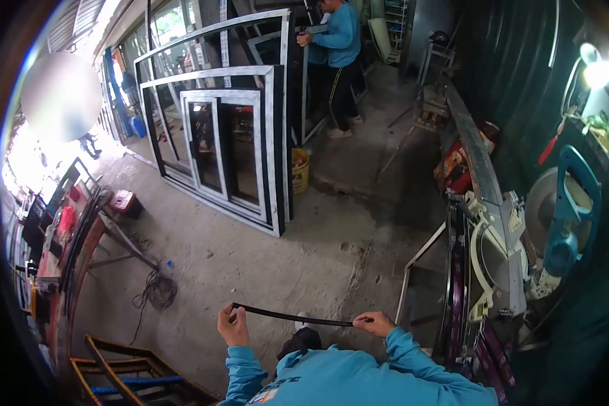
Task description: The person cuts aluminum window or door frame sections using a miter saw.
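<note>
A thin dark strip [287, 316] stretches in front of my body, slightly bowed, held at both ends. My left hand [233, 327] pinches its left end between thumb and fingers. At the other end, my right hand [375, 323] grips the strip with the fingertips. Concrete floor shows beneath it, and one of my shoes [305, 318] appears just behind the strip. Blue sleeves cover both my arms.
White-and-black window frames [272, 149] stand ahead, with a co-worker [342, 47] behind them. A mitre saw [568, 210] is on the right bench. A coiled cable [157, 291] lies on the floor at left, near a cluttered workbench [61, 250]. Yellow-brown frames [139, 369] lie lower left.
</note>
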A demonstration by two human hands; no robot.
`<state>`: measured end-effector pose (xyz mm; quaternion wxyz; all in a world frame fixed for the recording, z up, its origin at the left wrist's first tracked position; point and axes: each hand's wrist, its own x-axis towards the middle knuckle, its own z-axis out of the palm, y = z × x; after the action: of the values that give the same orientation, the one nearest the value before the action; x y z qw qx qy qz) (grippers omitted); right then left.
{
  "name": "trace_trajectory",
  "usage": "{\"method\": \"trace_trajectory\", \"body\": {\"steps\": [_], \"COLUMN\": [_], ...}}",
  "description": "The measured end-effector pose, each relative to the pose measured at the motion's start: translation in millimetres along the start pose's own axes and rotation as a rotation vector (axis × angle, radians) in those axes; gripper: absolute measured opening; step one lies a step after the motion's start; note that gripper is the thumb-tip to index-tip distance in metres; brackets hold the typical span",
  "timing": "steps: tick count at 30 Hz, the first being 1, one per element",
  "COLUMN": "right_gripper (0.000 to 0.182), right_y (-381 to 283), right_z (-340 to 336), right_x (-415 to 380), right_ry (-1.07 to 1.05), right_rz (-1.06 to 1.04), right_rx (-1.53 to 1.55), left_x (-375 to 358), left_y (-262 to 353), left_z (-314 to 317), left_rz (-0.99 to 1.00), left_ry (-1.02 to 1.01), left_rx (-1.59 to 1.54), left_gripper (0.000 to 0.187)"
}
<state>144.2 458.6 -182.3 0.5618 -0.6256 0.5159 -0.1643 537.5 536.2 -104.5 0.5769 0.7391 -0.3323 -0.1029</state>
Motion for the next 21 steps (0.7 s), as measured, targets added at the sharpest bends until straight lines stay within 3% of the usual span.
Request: {"method": "trace_trajectory", "body": {"steps": [2,4,6,8,10,11,13,16,18,20,21], "right_gripper": [0.044,0.047,0.043,0.041,0.040,0.040,0.039,0.036,0.038,0.042,0.049], "right_y": [8,-1,-32,-57,-53,-51,-50,-27,-18,-32,-55], "right_z": [-6,-21,-39,-55,-64,-65,-73,-87,-98,-126,-143], "right_x": [30,49,56,60,57,51,45,41,42,36,35], "right_ry": [0.016,0.025,0.051,0.092,0.289,0.311,0.464,0.648,0.762,0.745,0.751], "right_rz": [0.047,0.102,0.364,0.409,0.272,0.285,0.067,0.152,0.194,0.050,-0.053], "right_rx": [0.058,0.128,0.204,0.231,0.391,0.421,0.652,0.723,0.780,0.832,0.867], "left_x": [34,72,111,151,182,195,216,233,228,222,222], "left_y": [4,9,16,28,36,40,42,47,67,74,59], "left_z": [35,66,94,129,162,178,217,282,323,381,408], "left_rz": [0.029,0.092,0.172,0.355,0.415,0.304,0.102,0.242,0.212,0.212,0.184], "left_ry": [0.010,-0.155,-0.229,-0.338,-0.440,-0.582,-0.775,-0.980,-1.046,-1.157,-1.100], "left_rx": [-0.040,0.013,0.059,0.133,0.109,0.037,-0.103,-0.045,-0.038,-0.043,-0.147], "left_gripper": [0.023,0.026,0.027,0.026,0.026,0.027,0.030,0.030,0.030,0.029,0.028]}}
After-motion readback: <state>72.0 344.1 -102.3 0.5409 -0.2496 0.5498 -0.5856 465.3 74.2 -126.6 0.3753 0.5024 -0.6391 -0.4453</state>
